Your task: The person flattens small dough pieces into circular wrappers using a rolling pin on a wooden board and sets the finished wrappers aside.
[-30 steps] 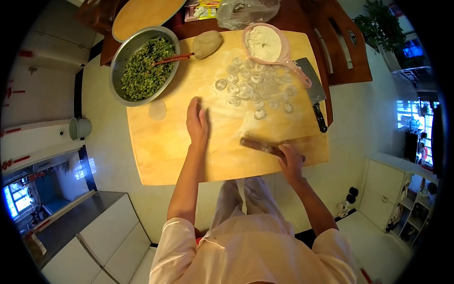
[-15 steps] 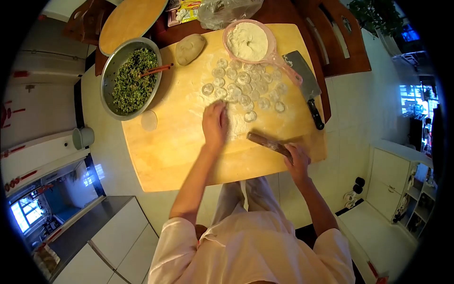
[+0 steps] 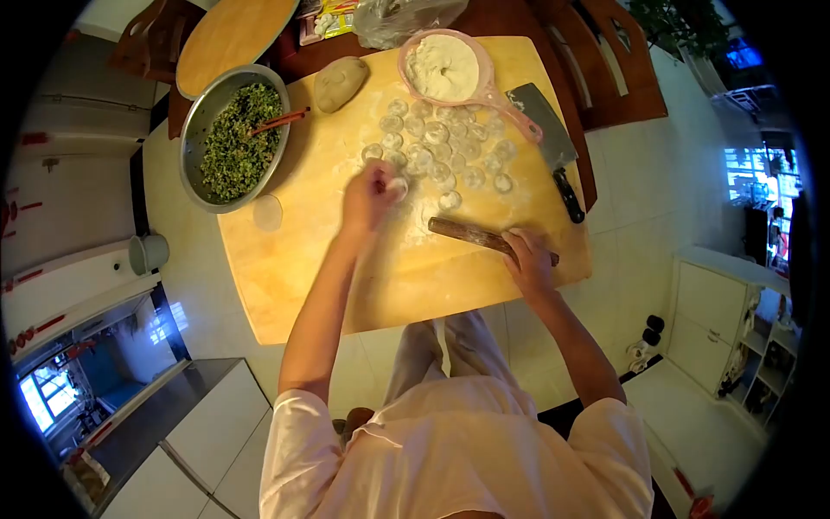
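Observation:
My left hand point(image 3: 367, 201), slightly blurred, pinches a small floured dough piece point(image 3: 397, 189) at the near left of the other dough pieces point(image 3: 437, 132). My right hand point(image 3: 529, 259) is wrapped round the right end of a dark wooden rolling pin point(image 3: 471, 233), which lies slanted over the wooden board point(image 3: 294, 285). A flat round wrapper point(image 3: 267, 213) lies at the board's left. Beside it, a metal bowl point(image 3: 192, 143) holds chopped green filling with red chopsticks point(image 3: 281, 122) in it.
A lump of dough point(image 3: 341, 84) sits at the board's far edge. Right of it are a pink scoop of flour point(image 3: 487, 78) and a cleaver point(image 3: 545, 125). Beyond the board are a plastic bag point(image 3: 406, 22), a round board point(image 3: 233, 43) and a wooden chair point(image 3: 605, 65).
My left hand reached right toward the dough pieces, then drew back a little left with one in its fingers. My right hand kept hold of the rolling pin. The view shifted slightly.

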`<action>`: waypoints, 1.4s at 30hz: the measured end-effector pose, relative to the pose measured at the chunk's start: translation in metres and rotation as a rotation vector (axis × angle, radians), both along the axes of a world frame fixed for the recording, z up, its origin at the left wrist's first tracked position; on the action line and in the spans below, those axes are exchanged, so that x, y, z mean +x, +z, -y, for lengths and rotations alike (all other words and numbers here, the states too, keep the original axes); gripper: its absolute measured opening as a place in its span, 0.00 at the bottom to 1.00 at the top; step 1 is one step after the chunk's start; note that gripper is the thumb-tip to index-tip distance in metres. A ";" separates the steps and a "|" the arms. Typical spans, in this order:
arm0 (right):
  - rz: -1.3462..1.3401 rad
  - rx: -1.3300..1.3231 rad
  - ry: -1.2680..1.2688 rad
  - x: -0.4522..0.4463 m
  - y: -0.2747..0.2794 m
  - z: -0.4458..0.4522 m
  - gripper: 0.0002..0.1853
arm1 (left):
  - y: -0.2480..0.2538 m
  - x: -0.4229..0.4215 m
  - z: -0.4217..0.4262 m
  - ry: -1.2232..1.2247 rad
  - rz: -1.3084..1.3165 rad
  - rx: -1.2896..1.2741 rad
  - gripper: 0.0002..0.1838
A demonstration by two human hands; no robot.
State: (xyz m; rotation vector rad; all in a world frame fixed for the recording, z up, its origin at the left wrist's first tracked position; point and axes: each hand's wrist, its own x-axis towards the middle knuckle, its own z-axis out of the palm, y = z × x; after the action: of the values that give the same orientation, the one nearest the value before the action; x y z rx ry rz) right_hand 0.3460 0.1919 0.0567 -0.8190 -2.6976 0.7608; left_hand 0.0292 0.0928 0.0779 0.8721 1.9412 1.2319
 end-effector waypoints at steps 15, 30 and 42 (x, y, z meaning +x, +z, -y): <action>-0.005 0.218 0.057 -0.089 0.000 0.026 0.23 | -0.051 0.088 0.020 -0.274 -0.351 -0.066 0.04; 0.112 0.299 -0.065 -0.124 -0.013 0.022 0.27 | -0.040 0.072 0.015 -0.331 -0.406 -0.306 0.07; 0.101 0.344 -0.087 -0.134 -0.013 0.021 0.28 | -0.047 0.070 0.019 -0.300 -0.489 -0.235 0.04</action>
State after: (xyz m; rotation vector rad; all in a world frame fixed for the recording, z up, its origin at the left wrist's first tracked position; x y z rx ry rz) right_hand 0.2119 0.1711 0.0438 -0.8995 -2.7454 0.2305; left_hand 0.0989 0.0740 0.0311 1.3705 2.1655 0.6367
